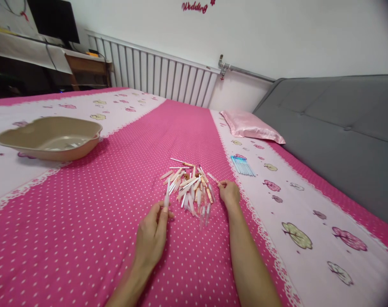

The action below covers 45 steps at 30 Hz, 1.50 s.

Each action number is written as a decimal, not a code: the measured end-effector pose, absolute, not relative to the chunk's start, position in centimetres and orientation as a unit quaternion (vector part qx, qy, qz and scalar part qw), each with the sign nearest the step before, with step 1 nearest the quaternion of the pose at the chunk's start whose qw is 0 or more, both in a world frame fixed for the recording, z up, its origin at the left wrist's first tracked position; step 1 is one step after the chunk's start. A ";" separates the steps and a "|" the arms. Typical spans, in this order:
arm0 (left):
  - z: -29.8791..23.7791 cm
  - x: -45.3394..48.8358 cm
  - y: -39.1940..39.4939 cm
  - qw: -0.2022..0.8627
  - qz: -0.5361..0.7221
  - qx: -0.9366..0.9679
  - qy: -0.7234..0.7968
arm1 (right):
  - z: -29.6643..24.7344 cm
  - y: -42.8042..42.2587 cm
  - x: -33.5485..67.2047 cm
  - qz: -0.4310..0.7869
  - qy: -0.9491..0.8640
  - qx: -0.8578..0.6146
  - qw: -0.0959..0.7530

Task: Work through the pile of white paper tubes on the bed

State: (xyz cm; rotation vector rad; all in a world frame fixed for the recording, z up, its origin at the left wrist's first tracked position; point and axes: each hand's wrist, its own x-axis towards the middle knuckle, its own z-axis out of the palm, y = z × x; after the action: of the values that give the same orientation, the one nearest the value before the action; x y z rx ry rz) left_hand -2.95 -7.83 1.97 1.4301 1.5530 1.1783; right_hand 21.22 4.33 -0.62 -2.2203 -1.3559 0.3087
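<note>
Between thumb and fingers, my left hand point(153, 230) pinches a slim, whitish pen-like stick point(167, 194), held upright at the near left of the pile. My right hand point(229, 192) is closed on the end of a thin, pale pen-like piece point(212, 177) at the pile's right edge. The loose pile point(189, 185) between my hands mixes white sticks, pinkish translucent pieces and orange-tan ones, lying in all directions. A few clear tubes point(205, 213) lie at its near side. To the right, several blue-topped pen-like sticks point(242, 165) lie side by side in a row.
A beige plastic basin point(50, 149) stands at the left on the pink dotted bedspread point(123, 179), with something small and pale inside. At the far right lie a pink pillow point(253, 125) and a grey padded headboard point(334, 128). A radiator point(155, 70) lines the back wall.
</note>
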 end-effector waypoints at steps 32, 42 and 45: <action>1.6 -2.9 -7.8 0.340 0.430 0.569 0.613 | 6.3 -0.6 14.7 0.608 -0.501 -0.442 0.429; 1.4 -3.0 -7.9 0.345 0.439 0.567 0.606 | 6.3 -0.5 14.3 0.678 -0.432 -0.411 0.430; 1.3 -3.0 -7.8 0.346 0.440 0.567 0.604 | 6.3 -0.4 14.2 0.713 -0.379 -0.394 0.439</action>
State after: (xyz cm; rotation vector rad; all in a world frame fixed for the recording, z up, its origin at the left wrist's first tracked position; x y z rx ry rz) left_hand -3.01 -7.85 1.33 1.4720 1.5671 1.1425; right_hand 14.17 -0.38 6.34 -0.9803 -0.9412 1.7723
